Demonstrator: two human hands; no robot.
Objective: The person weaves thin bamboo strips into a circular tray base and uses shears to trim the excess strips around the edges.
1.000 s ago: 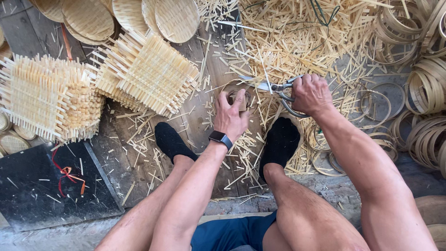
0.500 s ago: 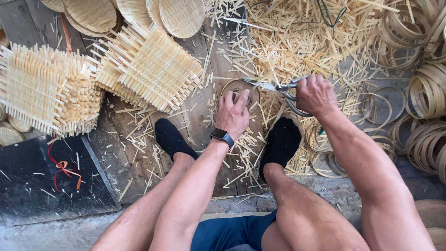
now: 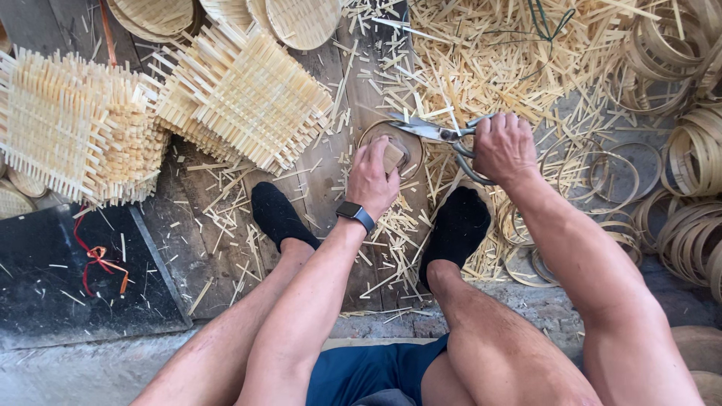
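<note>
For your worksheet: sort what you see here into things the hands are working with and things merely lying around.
In use:
- left hand pressing on a small round bamboo ring
- right hand gripping scissors

Lying about:
- square woven mats
- bamboo offcuts
- hoop piles
- round woven trays
- dark board

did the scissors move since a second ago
Barely. The scissors in the right hand hold their place beside the round ring under the left hand; only the camera shifted.

Pale straw woven mats [image 3: 248, 98], black socks [image 3: 280, 214], red ribbon [image 3: 98, 259] on black board [image 3: 53, 278].
</note>
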